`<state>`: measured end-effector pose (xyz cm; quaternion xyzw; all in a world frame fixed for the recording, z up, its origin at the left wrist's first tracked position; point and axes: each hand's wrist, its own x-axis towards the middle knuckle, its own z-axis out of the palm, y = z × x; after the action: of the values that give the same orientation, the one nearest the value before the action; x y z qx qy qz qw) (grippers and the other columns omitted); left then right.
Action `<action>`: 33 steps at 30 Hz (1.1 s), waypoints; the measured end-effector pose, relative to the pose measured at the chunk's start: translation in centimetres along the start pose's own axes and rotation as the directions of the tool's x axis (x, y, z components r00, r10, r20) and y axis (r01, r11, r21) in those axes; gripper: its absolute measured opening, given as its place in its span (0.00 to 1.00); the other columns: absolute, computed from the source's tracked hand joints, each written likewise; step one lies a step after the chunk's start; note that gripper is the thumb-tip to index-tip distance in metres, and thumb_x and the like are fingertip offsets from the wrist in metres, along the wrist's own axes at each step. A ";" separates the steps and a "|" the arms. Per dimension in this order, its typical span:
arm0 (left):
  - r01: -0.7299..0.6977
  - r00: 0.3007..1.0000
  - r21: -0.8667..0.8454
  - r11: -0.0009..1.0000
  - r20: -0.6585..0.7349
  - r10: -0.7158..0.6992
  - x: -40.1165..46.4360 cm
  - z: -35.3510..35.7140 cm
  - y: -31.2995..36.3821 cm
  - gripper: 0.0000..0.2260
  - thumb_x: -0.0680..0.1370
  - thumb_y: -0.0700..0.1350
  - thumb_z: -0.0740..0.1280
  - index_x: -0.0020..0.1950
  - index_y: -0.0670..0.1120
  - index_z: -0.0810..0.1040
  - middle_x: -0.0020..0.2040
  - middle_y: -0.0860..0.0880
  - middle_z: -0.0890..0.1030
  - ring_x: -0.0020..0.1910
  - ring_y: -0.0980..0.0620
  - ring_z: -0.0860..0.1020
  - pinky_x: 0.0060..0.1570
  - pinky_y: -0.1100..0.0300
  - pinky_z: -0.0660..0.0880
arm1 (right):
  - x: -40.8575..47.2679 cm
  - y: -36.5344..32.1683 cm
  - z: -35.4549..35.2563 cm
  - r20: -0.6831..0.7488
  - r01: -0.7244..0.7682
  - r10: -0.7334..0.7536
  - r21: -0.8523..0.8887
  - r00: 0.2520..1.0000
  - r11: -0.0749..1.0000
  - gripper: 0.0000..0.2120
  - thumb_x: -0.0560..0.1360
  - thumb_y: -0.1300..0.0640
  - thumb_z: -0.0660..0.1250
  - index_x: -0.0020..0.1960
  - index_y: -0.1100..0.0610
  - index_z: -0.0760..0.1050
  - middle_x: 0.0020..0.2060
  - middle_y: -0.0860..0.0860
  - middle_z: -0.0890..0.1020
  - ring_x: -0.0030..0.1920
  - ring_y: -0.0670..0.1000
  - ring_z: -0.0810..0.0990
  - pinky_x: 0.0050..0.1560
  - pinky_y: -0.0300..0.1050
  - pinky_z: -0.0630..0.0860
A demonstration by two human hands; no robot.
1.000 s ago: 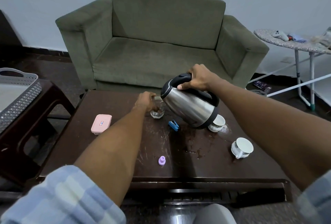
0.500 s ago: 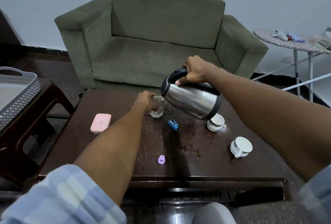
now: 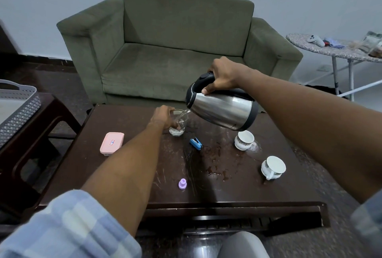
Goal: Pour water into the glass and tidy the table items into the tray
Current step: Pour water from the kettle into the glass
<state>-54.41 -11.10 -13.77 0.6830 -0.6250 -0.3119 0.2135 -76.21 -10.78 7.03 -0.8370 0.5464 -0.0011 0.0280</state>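
Note:
My left hand wraps around a clear glass standing on the dark wooden table. My right hand grips the black handle of a steel kettle, which is tilted with its spout over the glass rim, and water streams into the glass. On the table lie a pink lidded box, a blue clip-like item, a small purple cap and two white cups. A grey perforated tray sits on a stool at the left.
A green sofa stands right behind the table. An ironing board with small items is at the far right. Wet patches mark the table's middle. A dark stool under the tray stands close to the table's left side.
The kettle has risen and tipped further toward the glass, and water now flows from its spout. My left hand has stayed on the glass.

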 end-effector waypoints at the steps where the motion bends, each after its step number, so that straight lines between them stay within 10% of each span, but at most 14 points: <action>1: 0.001 1.000 0.001 1.000 0.000 -0.001 0.0 0.0 -0.1 0.46 0.60 0.44 0.87 0.76 0.47 0.74 0.69 0.47 0.81 0.67 0.45 0.79 0.70 0.49 0.74 | 0.0 0.0 -0.1 0.002 0.002 -0.002 -0.003 1.000 1.000 0.24 0.66 0.37 0.80 0.42 0.57 0.80 0.34 0.53 0.80 0.38 0.55 0.80 0.33 0.47 0.70; 33: -0.012 1.000 0.001 1.000 -0.007 0.012 -0.2 0.0 0.0 0.43 0.62 0.43 0.86 0.75 0.47 0.75 0.67 0.47 0.82 0.66 0.47 0.80 0.69 0.54 0.74 | -0.3 -0.6 0.3 -0.017 0.068 -0.069 -0.048 0.998 0.997 0.23 0.66 0.37 0.79 0.42 0.57 0.80 0.32 0.51 0.78 0.39 0.58 0.80 0.35 0.47 0.71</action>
<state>-54.38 -10.89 -13.73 0.6803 -0.6285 -0.3082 0.2173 -75.74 -10.25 6.75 -0.8555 0.5177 0.0032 0.0034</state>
